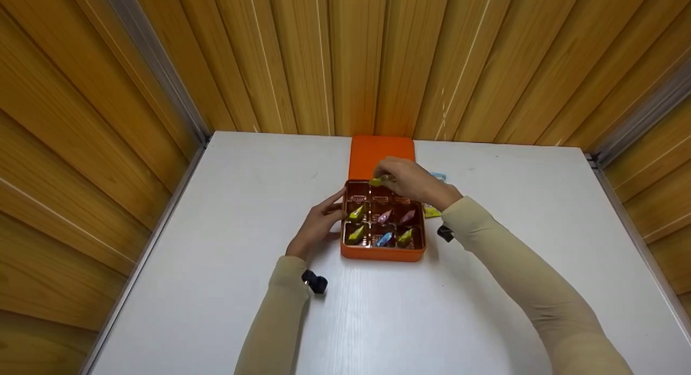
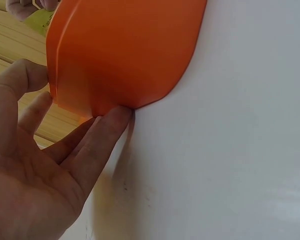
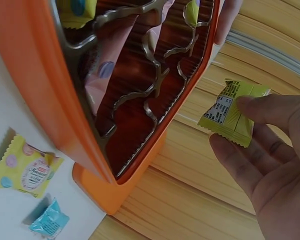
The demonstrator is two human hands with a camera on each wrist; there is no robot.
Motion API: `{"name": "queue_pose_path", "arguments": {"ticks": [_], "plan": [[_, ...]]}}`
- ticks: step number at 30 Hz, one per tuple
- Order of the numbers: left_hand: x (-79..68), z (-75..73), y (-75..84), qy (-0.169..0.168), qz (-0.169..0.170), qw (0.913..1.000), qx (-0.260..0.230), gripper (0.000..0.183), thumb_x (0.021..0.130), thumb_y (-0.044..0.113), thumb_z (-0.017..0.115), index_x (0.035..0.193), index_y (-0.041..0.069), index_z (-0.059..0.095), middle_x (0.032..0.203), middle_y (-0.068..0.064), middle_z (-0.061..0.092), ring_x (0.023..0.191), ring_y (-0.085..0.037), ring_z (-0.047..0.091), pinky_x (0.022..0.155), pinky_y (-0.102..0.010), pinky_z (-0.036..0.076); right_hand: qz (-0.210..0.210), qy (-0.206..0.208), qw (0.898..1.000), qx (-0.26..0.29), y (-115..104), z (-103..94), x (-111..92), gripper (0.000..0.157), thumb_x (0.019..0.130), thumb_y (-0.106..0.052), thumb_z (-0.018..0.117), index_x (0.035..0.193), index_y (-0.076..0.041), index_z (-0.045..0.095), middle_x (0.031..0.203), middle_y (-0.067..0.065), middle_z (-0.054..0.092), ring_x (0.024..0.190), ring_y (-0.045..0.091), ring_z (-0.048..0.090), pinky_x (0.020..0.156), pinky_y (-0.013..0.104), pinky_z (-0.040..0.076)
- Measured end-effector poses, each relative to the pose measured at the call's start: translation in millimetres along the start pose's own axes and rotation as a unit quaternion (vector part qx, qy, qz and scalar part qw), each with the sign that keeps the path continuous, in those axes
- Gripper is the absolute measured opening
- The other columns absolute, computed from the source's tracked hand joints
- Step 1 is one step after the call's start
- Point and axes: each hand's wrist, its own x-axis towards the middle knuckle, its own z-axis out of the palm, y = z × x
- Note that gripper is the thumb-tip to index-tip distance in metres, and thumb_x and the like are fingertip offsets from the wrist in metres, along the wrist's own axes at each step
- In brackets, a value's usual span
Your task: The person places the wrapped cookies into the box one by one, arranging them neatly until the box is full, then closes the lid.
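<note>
An orange box (image 1: 383,254) with a brown divided insert sits on the table, several wrapped candies standing in its middle and front compartments. Over the back row my right hand (image 1: 407,179) pinches a yellow wrapped candy (image 3: 233,112) between thumb and fingers; in the right wrist view the candy hangs clear of the box. My left hand (image 1: 318,224) touches the box's left side, its fingertips (image 2: 117,114) resting against the orange wall with the fingers fairly straight. Pink candies (image 1: 408,216), a blue candy (image 1: 384,239) and yellow-green candies (image 1: 356,234) fill the compartments.
Behind the box lies its orange lid (image 1: 382,151). To the right of the box, a yellow candy (image 3: 29,167) and a light blue candy (image 3: 50,220) lie on the white table (image 1: 227,202). Wood-patterned panels (image 1: 351,56) stand along the table's back and sides.
</note>
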Motion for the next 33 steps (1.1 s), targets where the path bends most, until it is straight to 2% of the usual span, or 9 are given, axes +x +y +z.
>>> {"name": "queue_pose_path", "arguments": {"ticks": [15,25,33], "plan": [[-1.2,-1.5,1.5,-0.005,0.000,1.0000,-0.002,0.064,0.103,0.017,0.063,0.162,0.036,0.047,0.148,-0.017,0.058,0.129,-0.032,0.059,0.095,-0.051,0.059,-0.009,-0.052,0.998,-0.015,-12.9,5.2,17.2,0.020,0.103,0.001,0.067,0.122,-0.003,0.071,0.118,0.011,0.069,0.112,0.030,0.067,0.102,0.045,0.055],[1.6,-2.1,-0.9,0.004,0.009,0.9997,0.023,0.065,0.101,0.018,0.063,0.162,0.035,0.046,0.147,-0.016,0.059,0.127,-0.032,0.061,0.089,-0.050,0.062,-0.038,-0.084,0.995,-0.039,-17.3,13.5,30.6,0.016,0.102,0.003,0.065,0.115,-0.004,0.072,0.116,0.011,0.069,0.110,0.027,0.066,0.099,0.044,0.056],[0.2,-2.2,-1.3,-0.002,0.006,0.9999,0.011,0.065,0.102,0.017,0.062,0.162,0.036,0.047,0.146,-0.016,0.060,0.128,-0.032,0.060,0.089,-0.048,0.062,-0.026,-0.107,0.993,-0.037,-21.0,16.9,37.7,0.017,0.101,0.004,0.068,0.116,-0.004,0.073,0.115,0.010,0.069,0.109,0.027,0.066,0.101,0.043,0.056]]}}
